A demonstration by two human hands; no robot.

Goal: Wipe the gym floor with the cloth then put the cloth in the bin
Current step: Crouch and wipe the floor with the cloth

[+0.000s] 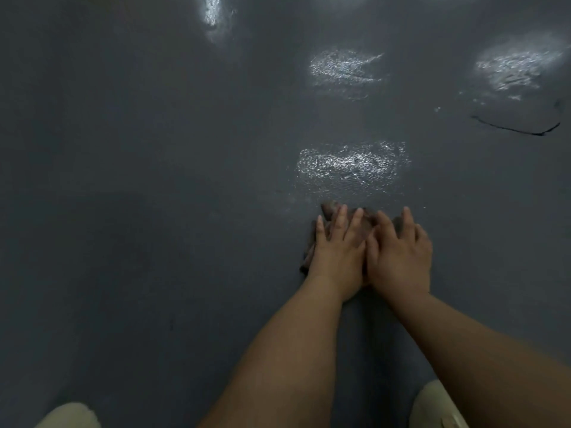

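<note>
A dark brownish cloth (329, 209) lies flat on the grey gym floor (154, 180), mostly hidden under my hands. My left hand (338, 251) presses down on it with fingers spread. My right hand (400, 254) lies beside it, touching it, also flat on the cloth with fingers apart. Only the cloth's far edge and left edge show. No bin is in view.
Wet, shiny patches glint on the floor just beyond the hands (352, 163) and further off (343, 67), (516, 67). A thin black curved mark (516, 128) lies at the right. My pale knees show at the bottom left (69, 417) and bottom right (435, 406).
</note>
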